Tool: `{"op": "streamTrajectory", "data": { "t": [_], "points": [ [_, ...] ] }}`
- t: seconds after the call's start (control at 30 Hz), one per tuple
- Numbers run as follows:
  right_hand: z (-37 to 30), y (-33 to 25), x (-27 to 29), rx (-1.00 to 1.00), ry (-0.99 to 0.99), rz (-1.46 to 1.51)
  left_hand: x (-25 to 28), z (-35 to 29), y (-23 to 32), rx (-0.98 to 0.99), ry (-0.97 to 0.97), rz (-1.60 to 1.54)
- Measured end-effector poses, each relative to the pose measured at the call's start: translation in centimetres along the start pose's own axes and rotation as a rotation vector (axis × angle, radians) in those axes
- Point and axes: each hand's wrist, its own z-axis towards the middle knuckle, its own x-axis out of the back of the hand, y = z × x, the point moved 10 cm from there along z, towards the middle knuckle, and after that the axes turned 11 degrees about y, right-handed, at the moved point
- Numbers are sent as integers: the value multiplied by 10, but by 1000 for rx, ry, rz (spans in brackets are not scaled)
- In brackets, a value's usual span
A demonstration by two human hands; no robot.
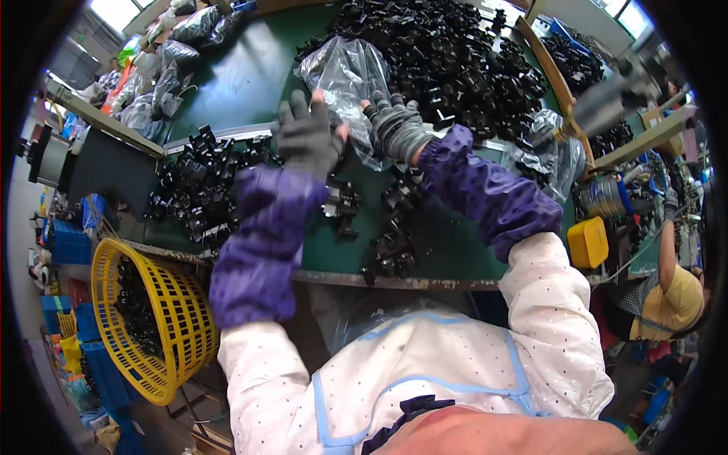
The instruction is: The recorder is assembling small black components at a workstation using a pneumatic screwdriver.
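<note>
My left hand (309,136), in a grey glove with bare fingertips, is slightly blurred, its fingers stretched out beside a clear plastic bag (341,72). At the bag's right side, my right hand (398,127), in a similar glove, reaches forward with its fingers extended and apart. The crumpled bag lies between and beyond both hands, against a large heap of small black plastic parts (447,53). Below my hands, a few loose black parts (394,254) rest on the green tabletop (326,262). Another pile of black parts (197,186) lies left of my left hand.
A yellow plastic basket (178,334) holding black parts stands at the left below the table edge. Filled plastic bags (163,76) sit at the far left. More clear plastic (557,152), a yellow container (588,243) and a person in yellow (671,303) are at the right.
</note>
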Motion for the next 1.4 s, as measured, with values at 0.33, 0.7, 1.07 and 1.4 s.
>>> {"op": "streamTrajectory", "data": {
  "t": [0.33,0.7,1.07,1.4],
  "points": [
    [10,125,-6,-429,136,513,-156,90,-59,215,-368,1],
    [71,-8,-98,-248,-595,688,70,35,-20,-76,259,-574],
    [74,-53,-65,180,-412,196,45,-97,-4,502,-181,-1219],
    [71,-10,-69,-110,-172,441,6,-139,13,1073,-365,-2022]
  ]
}}
